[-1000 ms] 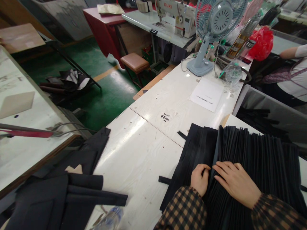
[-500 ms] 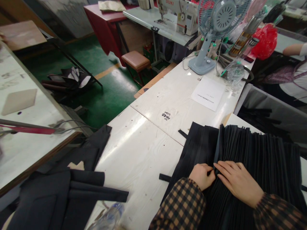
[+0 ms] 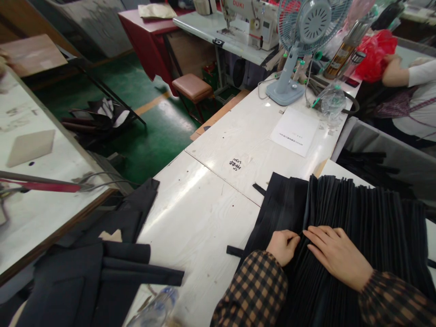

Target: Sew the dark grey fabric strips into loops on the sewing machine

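Observation:
A long row of dark fabric pieces [image 3: 371, 227] stands packed on edge at the right of the white table. To its left, more dark fabric pieces [image 3: 279, 204] lie over flat. My left hand [image 3: 283, 246] is closed in a pinch at the boundary between the two, with a dark fabric piece at its fingertips. My right hand [image 3: 337, 256] rests on top of the packed row, fingers stretched out and lying flat, the tips close to my left fingertips. Both wrists are in checked sleeves.
The white table [image 3: 200, 204] runs away toward a blue fan [image 3: 286, 86], a printed sheet [image 3: 294, 131] and a plastic bottle [image 3: 334, 104]. Dark cloth [image 3: 71, 281] lies at lower left near a clear bottle [image 3: 156, 309]. A co-worker's hand [image 3: 393, 70] is by a red bag [image 3: 374, 52].
My left hand has drawn slightly left, away from my right hand, pinching at the fabric. My right hand has barely moved. The co-worker's hand has reached to the red bag.

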Motion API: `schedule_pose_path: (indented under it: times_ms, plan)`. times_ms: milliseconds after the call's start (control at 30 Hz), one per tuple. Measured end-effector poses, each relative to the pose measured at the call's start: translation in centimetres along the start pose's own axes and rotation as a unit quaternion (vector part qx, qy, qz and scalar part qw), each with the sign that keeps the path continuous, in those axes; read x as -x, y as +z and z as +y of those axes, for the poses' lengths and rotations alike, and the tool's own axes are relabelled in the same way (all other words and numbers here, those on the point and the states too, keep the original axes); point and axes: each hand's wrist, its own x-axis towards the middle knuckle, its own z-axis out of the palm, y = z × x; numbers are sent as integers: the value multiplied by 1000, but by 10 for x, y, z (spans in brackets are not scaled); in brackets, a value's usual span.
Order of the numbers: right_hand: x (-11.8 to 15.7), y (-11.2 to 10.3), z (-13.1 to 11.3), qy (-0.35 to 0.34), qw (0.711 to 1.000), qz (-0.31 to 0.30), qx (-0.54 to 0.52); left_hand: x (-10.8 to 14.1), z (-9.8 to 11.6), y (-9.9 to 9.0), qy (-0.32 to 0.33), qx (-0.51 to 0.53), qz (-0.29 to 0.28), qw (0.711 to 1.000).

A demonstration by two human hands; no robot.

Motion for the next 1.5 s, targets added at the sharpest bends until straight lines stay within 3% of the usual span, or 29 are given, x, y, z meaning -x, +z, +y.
schedule_pose_path:
  times_ms: [267,567,967,1500]
  plan:
    - [0,-1,0,16,1000,-2,-15,3,0,7,-37,12,36,999]
    - [3,5,-1,25,999,11,-20,-2,-4,17,-98,-8,133,986]
    - [-1,3,-2,20,1000,-6,7,11,2,22,-55,2,123,991]
    - [6,9,-2,23,1000,7,8,9,0,22,-98,-72,72,990]
